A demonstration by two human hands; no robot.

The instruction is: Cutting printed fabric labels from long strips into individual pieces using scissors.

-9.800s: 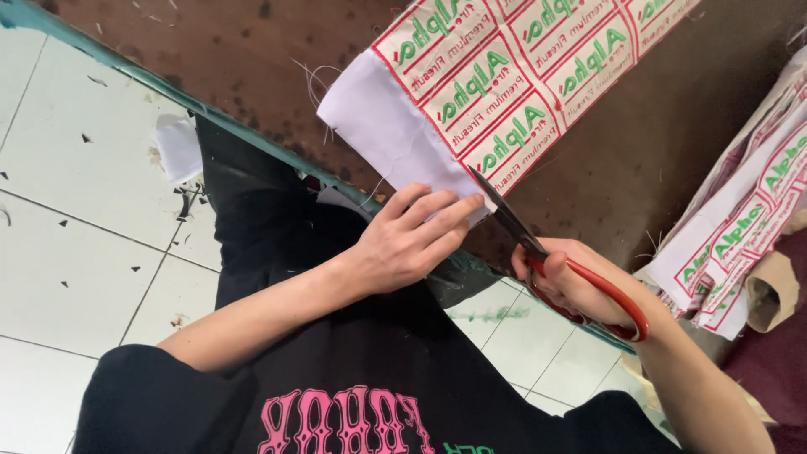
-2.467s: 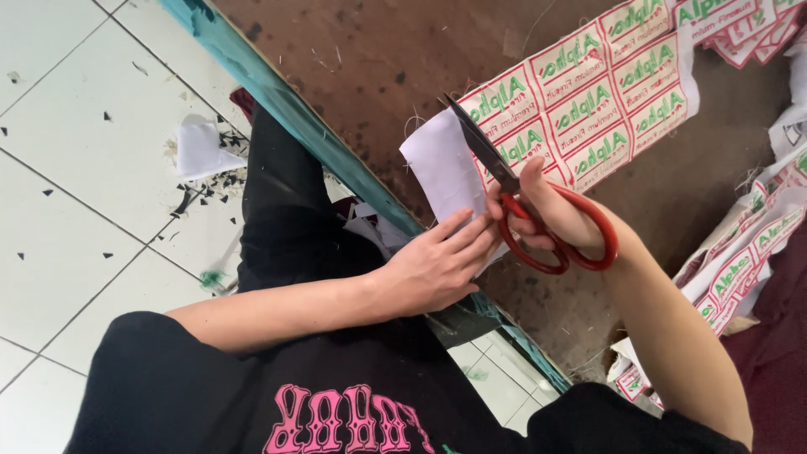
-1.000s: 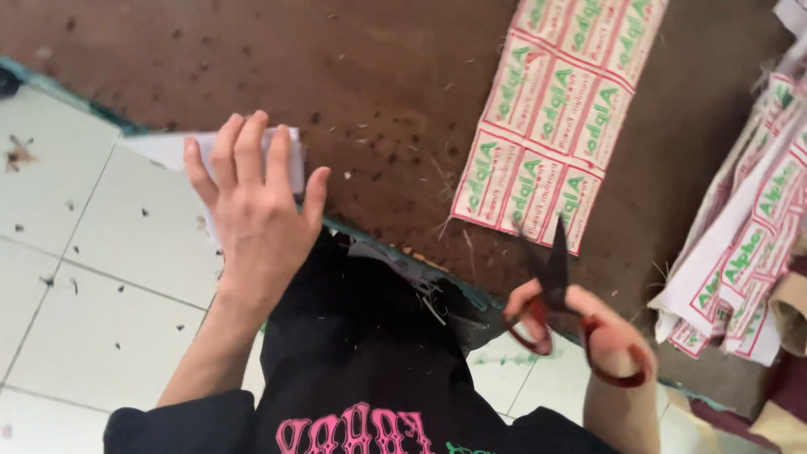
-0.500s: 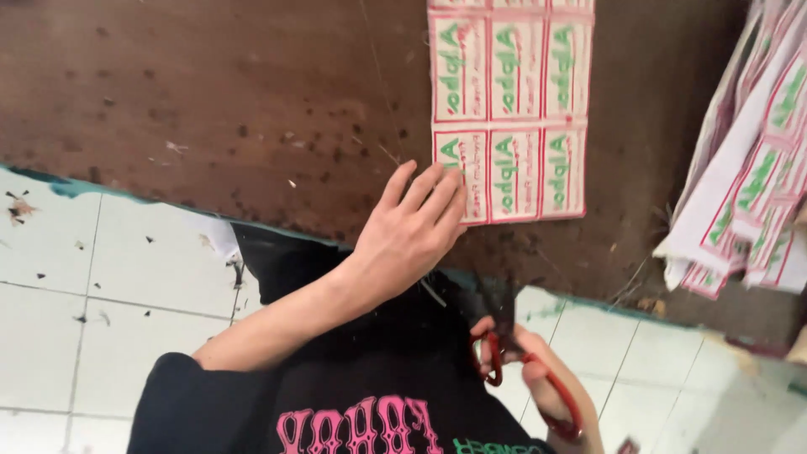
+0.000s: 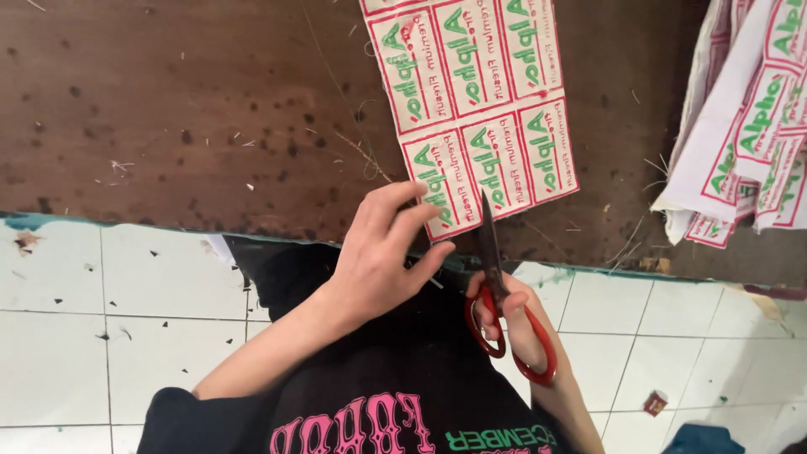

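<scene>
Left hand [image 5: 382, 261] is pinching the near corner of the label sheet [image 5: 475, 109], which is lying on the table [image 5: 168, 109]. Right hand [image 5: 517, 324] is gripping the scissors [image 5: 496, 286], fingers through the loops; blades are closed, pointing away along the sheet's long axis, tip at its near edge.

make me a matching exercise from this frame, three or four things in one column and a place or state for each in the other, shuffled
Things:
1. left hand
2. right hand
3. sheet of printed labels
4. pile of label strips

Places or states:
A. heaped at the right end of the brown table
B. holds the red-handled scissors
C. lies flat, blade tip at its lower edge
D. fingers pinch the sheet's lower left corner

Pairs: 1-D, 2-B, 3-C, 4-A
</scene>
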